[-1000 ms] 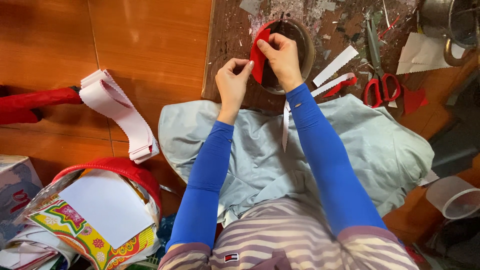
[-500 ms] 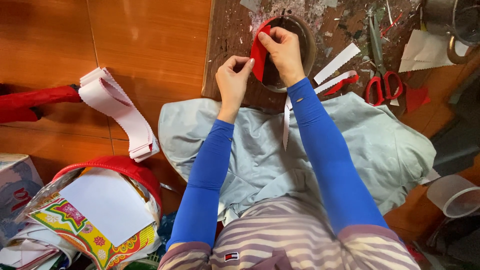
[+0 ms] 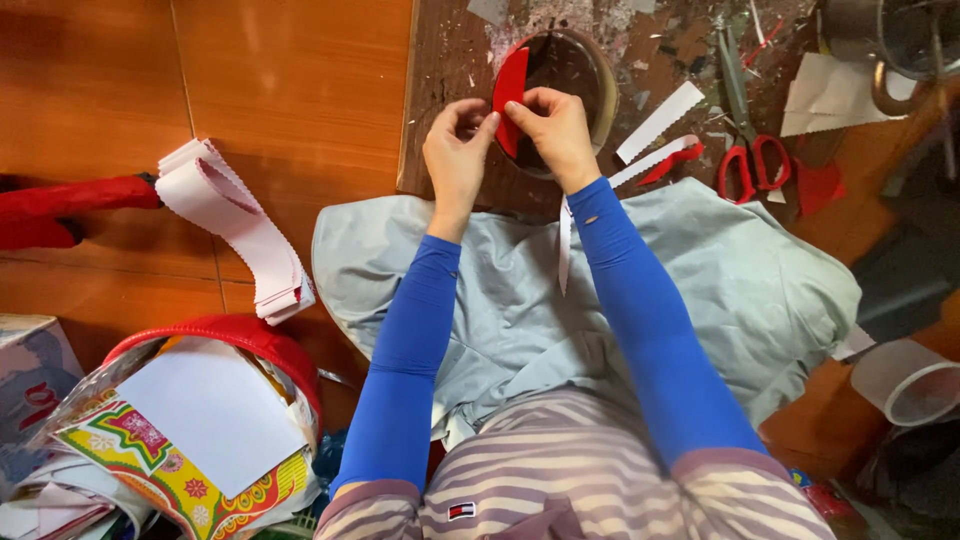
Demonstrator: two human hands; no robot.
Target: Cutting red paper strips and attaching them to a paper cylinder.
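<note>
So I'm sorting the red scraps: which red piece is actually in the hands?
The curved red piece pinched between the left hand and right hand over the round bowl. The other red scraps lie untouched near the scissors.

Craft workshop, scissors (image 3: pixel 752 160), paper strips (image 3: pixel 660 122), scrap-strewn board (image 3: pixel 450 90)

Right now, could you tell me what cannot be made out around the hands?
Head view only:
- Red piece: lower end hidden behind both hands' fingers.
- Round bowl: near side covered by the right hand; contents too dark.
- Metal pot: cut off by the top edge.
- Left hand: palm faces away.
</note>
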